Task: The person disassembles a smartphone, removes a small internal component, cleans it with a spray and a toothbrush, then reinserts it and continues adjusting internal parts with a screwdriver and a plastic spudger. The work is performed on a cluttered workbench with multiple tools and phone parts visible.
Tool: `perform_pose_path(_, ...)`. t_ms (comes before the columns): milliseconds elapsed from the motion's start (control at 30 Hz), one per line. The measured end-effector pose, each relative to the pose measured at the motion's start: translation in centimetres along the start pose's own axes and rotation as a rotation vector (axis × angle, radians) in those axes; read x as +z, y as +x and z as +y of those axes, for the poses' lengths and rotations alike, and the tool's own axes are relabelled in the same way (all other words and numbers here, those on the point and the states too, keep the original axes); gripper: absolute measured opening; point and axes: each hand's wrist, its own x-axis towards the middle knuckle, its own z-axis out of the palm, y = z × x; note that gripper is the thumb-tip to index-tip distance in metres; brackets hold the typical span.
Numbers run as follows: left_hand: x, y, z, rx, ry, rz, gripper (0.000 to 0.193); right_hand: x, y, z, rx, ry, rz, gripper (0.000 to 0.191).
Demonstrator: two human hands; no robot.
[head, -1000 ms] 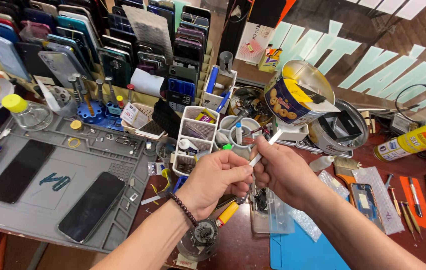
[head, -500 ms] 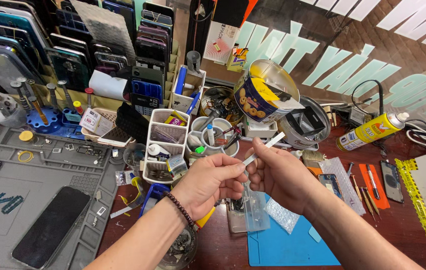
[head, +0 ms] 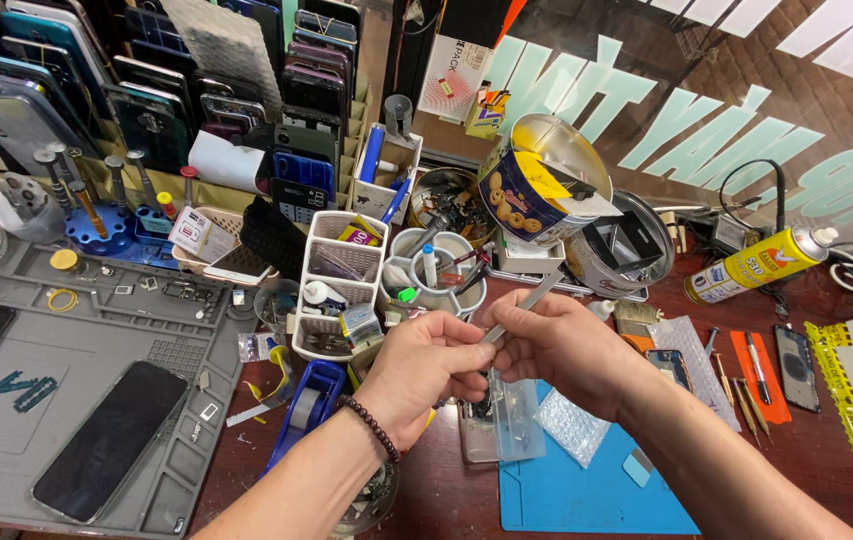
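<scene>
Head view, cluttered dark red desk [head: 426,480]. Both hands meet near the centre, fingertips together.

Left hand [head: 424,365]: dark bead bracelet at the wrist, fingers curled, thumb and forefinger pinched at the lower end of a thin silver metal tool [head: 518,308]. Right hand [head: 558,350]: fingers closed on the same tool from the right side; its upper end sticks out up and to the right, past the knuckles. (Whether a second small part sits between the fingertips cannot be told.)

Just below the hands: a small clear plastic piece [head: 516,420], hanging or lying over a dark phone part on the desk; contact with the fingers unclear.

Surroundings:
- Near right: blue rectangular work mat [head: 586,490], with a scrap of bubble wrap [head: 571,425] on its left part.
- Left: grey silicone repair mat [head: 96,340] carrying a black smartphone, face up [head: 111,440].
- Just left of the left wrist: blue tape dispenser [head: 306,410].
- Far of the hands: white slotted plastic organiser [head: 341,275] and a tilted round biscuit tin, blue and yellow [head: 536,185].
- Far right: yellow spray can lying on its side [head: 756,265].
- Far left: rows of phone rear covers standing in a rack [head: 146,90].
</scene>
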Motion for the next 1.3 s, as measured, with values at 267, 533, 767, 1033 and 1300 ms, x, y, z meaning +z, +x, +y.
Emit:
perform_pose_path(267, 0.0, -0.1, -0.3, 0.003, 0.137, 0.047, 0.018, 1.0, -1.5, 0.3, -0.101, -0.202, 0.071, 0.031)
perform_pose_path(533, 0.1, -0.5, -0.9, 0.021, 0.056, 0.020, 0.017, 0.7, -1.3, 1.5, -0.134, -0.116, 0.181, 0.029)
perform_pose_path(767, 1.0, -0.9, -1.9, -0.060, 0.038, 0.023, 0.020, -0.3, -2.2, 3.8, -0.073, 0.034, 0.217, 0.036)
perform_pose_path(1033, 3.4, -1.1, -5.2, -0.247, 0.033, -0.072, 0.020, -3.5, -5.2, 7.0, 0.074, 0.300, 0.129, 0.017)
perform_pose_path(1300, 9.3, 0.7, -8.9, -0.264, 0.249, -0.115, 0.018, -10.8, -8.4, 10.4, 0.075, 0.250, 0.099, 0.017)
